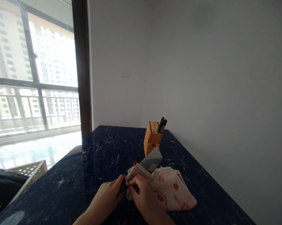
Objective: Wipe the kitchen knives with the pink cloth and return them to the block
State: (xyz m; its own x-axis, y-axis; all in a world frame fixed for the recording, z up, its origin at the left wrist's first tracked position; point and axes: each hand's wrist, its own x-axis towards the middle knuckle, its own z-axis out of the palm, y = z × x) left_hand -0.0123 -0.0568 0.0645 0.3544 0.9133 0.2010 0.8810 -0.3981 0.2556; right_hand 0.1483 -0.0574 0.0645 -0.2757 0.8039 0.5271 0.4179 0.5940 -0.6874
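Note:
My left hand point(110, 194) is closed around the black handle point(123, 185) of a cleaver. The cleaver's wide grey blade point(152, 160) points away to the upper right. With my right hand point(143, 192) I pinch a pale pink towel point(170, 189) printed with red figures. Part of the towel is folded over the blade near the handle, and the rest hangs to the right of my hand. Just beyond the blade stands a wooden knife block point(153, 136), with black-handled tools point(162, 125) in its right side. Its other visible slots hold nothing.
The dark blue marbled table point(112, 147) runs back to the grey wall point(201, 78). A small red object point(135, 162) shows behind the towel. To the left are a perforated chair point(36, 176) with dark cloth on it and a large window point(51, 62).

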